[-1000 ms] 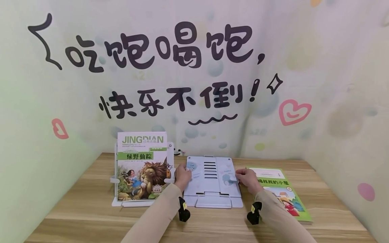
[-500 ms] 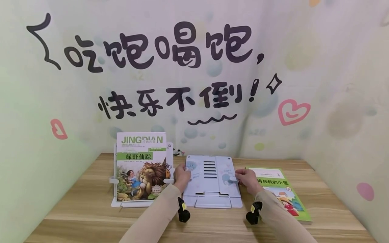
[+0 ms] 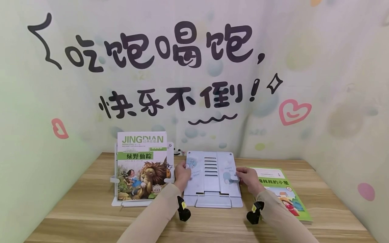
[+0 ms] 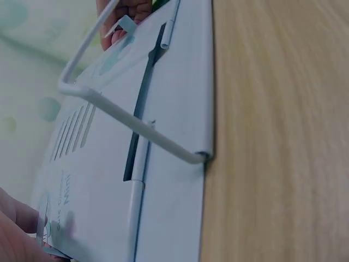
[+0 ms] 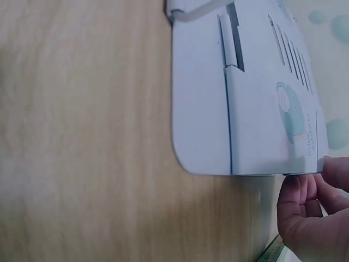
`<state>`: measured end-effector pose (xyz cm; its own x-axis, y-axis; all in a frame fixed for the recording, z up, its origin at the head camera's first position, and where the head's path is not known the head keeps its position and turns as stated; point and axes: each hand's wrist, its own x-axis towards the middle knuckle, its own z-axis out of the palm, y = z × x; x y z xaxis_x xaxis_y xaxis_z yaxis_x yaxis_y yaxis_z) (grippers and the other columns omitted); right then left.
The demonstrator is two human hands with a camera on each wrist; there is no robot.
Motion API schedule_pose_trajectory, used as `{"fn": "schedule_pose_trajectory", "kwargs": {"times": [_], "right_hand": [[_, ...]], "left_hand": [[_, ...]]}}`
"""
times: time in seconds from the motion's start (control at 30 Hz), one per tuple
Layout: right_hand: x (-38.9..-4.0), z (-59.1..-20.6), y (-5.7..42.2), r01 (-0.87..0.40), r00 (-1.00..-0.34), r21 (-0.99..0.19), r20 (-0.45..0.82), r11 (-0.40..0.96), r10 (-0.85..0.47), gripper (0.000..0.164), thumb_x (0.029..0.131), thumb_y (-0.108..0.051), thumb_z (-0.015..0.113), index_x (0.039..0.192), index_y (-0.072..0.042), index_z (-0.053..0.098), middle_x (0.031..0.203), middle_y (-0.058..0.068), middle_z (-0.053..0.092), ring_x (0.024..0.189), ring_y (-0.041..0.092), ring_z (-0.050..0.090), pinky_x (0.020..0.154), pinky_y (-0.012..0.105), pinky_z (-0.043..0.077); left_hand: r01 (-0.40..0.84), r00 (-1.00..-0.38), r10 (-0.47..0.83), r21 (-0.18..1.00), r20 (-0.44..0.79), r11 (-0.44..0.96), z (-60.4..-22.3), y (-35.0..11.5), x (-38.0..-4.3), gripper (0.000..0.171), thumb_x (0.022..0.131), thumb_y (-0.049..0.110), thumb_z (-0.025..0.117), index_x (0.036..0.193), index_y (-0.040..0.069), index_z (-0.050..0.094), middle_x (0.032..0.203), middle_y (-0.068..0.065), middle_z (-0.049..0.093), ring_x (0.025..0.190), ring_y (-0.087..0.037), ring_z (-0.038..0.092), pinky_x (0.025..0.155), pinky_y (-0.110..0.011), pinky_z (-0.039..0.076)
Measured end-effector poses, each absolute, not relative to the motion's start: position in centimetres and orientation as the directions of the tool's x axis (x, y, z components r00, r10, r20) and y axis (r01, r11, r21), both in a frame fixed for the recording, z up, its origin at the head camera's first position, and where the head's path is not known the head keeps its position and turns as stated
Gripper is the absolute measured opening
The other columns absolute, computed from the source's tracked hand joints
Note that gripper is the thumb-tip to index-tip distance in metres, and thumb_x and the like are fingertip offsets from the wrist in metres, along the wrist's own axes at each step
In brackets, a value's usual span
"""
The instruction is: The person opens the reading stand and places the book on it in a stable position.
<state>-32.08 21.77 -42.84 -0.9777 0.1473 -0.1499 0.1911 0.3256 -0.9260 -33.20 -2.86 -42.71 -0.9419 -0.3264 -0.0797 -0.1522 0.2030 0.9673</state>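
A pale blue-white metal book stand (image 3: 194,187) with a row of slots sits mid-table, its back panel tilted up from the base plate. My left hand (image 3: 183,175) grips the panel's left edge, the thumb on the front face near a small clip. On the opposite edge, my right hand (image 3: 249,179) pinches the panel beside another clip. The right wrist view has my right hand's curled fingers (image 5: 297,199) behind the panel, which stands off the wood. A bent wire rest (image 4: 136,128) juts from the stand's front in the left wrist view. What lies behind the panel is hidden.
Left of my left hand, a picture book with a lion cover (image 3: 133,165) leans upright on a second white stand (image 3: 116,203). A green-covered book (image 3: 299,202) lies flat at the right, partly under my right forearm. A printed wall cloth (image 3: 334,67) hangs behind the table (image 3: 76,216).
The stand's back panel has tilted up a little, its top edge rising with both hands still on its sides. The books have stayed put.
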Motion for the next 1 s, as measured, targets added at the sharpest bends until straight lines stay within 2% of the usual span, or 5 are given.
{"fn": "schedule_pose_trajectory", "kwargs": {"times": [0.2,0.33,0.6,0.87,1.0], "right_hand": [[-31.8,-42.6,21.6,0.167,-0.982,-0.938,-0.132,0.302,0.135,0.033,0.094,-0.007,0.053,0.123,0.008,0.054,0.116,0.021,0.056,0.089,0.021,0.052,0.078,0.031,0.048],[-31.7,-42.5,21.6,0.146,-0.985,-0.944,-0.11,0.295,0.136,0.033,0.094,-0.007,0.053,0.124,0.008,0.054,0.118,0.022,0.055,0.091,0.02,0.054,0.078,0.027,0.048],[-31.7,-42.2,21.8,0.098,-0.99,-0.95,-0.061,0.296,0.131,0.029,0.093,-0.004,0.053,0.119,0.009,0.053,0.109,0.019,0.056,0.091,0.02,0.054,0.079,0.025,0.05],[-31.6,-41.4,21.9,0.092,-0.99,-0.95,-0.056,0.297,0.126,0.027,0.092,-0.002,0.053,0.117,0.008,0.051,0.104,0.014,0.055,0.09,0.019,0.052,0.077,0.023,0.049],[-31.5,-41.1,22.1,0.082,-0.992,-0.952,-0.052,0.294,0.111,0.027,0.092,-0.002,0.054,0.117,0.008,0.05,0.1,0.011,0.055,0.088,0.016,0.051,0.079,0.025,0.049]], "left_hand": [[-0.149,-0.936,-0.342,0.976,-0.087,0.16,-42.1,-2.8,-33.1,0.046,0.085,-0.008,0.047,0.13,-0.003,0.05,0.122,-0.018,0.055,0.107,-0.029,0.052,0.082,-0.036,0.049],[-0.141,-0.933,-0.349,0.982,-0.09,0.125,-42.0,-2.8,-33.3,0.044,0.085,-0.01,0.046,0.127,-0.001,0.053,0.116,-0.017,0.056,0.102,-0.027,0.052,0.086,-0.037,0.046],[-0.131,-0.932,-0.351,0.985,-0.084,0.111,-41.2,-2.8,-33.4,0.044,0.082,-0.013,0.046,0.124,-0.001,0.052,0.113,-0.017,0.056,0.1,-0.029,0.052,0.086,-0.04,0.045],[-0.101,-0.934,-0.352,0.988,-0.055,0.114,-40.4,-2.7,-33.0,0.041,0.082,-0.009,0.049,0.123,-0.003,0.051,0.112,-0.018,0.055,0.101,-0.029,0.053,0.091,-0.042,0.044],[-0.087,-0.935,-0.353,0.99,-0.042,0.11,-40.2,-2.7,-32.7,0.04,0.082,-0.01,0.049,0.121,-0.002,0.051,0.111,-0.018,0.055,0.099,-0.028,0.053,0.088,-0.041,0.044]]}}
